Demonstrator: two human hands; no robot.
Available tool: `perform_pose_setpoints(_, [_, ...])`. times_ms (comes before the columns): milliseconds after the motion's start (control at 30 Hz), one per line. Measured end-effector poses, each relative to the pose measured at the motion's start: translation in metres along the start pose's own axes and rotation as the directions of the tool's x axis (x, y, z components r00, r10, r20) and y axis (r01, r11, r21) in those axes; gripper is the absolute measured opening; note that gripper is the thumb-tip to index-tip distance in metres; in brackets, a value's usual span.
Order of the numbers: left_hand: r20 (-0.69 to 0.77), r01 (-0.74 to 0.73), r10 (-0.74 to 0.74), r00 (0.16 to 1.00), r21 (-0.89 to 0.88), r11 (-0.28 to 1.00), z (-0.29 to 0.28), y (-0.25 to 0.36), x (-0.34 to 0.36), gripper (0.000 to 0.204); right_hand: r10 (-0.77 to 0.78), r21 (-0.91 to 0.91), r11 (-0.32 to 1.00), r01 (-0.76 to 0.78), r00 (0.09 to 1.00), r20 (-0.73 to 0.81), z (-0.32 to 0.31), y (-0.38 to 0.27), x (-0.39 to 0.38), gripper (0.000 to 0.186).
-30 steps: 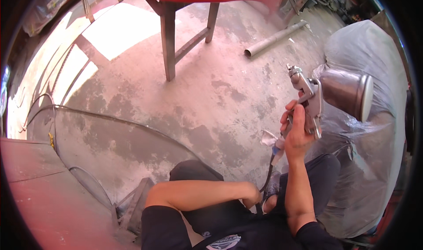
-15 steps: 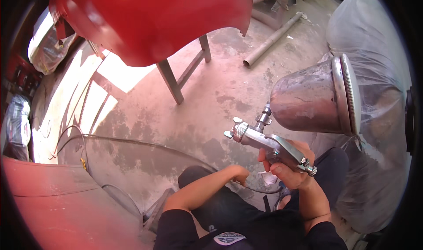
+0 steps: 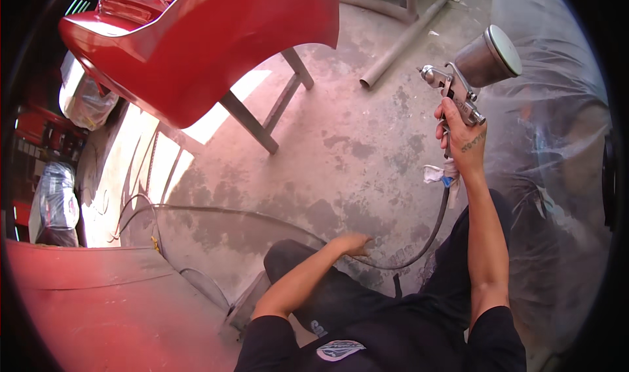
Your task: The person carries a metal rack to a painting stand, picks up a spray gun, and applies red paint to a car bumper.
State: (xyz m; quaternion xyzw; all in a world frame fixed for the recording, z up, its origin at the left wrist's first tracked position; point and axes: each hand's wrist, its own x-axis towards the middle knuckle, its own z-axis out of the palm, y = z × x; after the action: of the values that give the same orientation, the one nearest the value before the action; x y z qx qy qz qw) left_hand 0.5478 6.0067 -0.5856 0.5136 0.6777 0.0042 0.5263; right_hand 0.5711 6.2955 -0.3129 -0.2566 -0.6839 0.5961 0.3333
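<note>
My right hand (image 3: 462, 133) grips the handle of a metal spray gun (image 3: 445, 87), raised at the right with its round paint cup (image 3: 478, 64) on top and pale lid outward. A dark air hose (image 3: 436, 231) hangs from the handle, where a rag and blue wrap (image 3: 439, 175) are tied, and loops across the floor. My left hand (image 3: 354, 244) is low at the centre, slightly blurred, fingers apart just above the hose. A glossy red curved car body panel (image 3: 196, 51) rests on a stand (image 3: 252, 123) ahead of me at the upper left.
A metal tube (image 3: 400, 44) lies on the concrete floor (image 3: 341, 162). Plastic sheeting (image 3: 557, 162) covers a bulky object at right. A dusty red surface (image 3: 111, 306) is at lower left, wrapped items (image 3: 56, 202) beyond it. More stands (image 3: 373, 2) stand at top.
The spray gun has risen and moved away from me, cup now upright at upper right. My left hand has lifted outward from beside my lap. More of the red panel shows as the view has shifted.
</note>
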Motion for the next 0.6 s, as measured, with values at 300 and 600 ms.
perform_pose_setpoints(300, [-0.326,0.085,-0.147,0.934,-0.196,0.977,0.006,0.009,0.0,0.065,0.12,0.037,0.991,-0.128,0.979,0.164,-0.003,-0.043,-0.042,0.022])
perform_pose_setpoints(600, [-0.471,0.152,-0.242,0.848,-0.222,0.963,0.024,-0.029,0.031,0.051,-0.617,0.212,0.754,0.622,0.56,0.553,0.03,-0.093,-0.102,0.038])
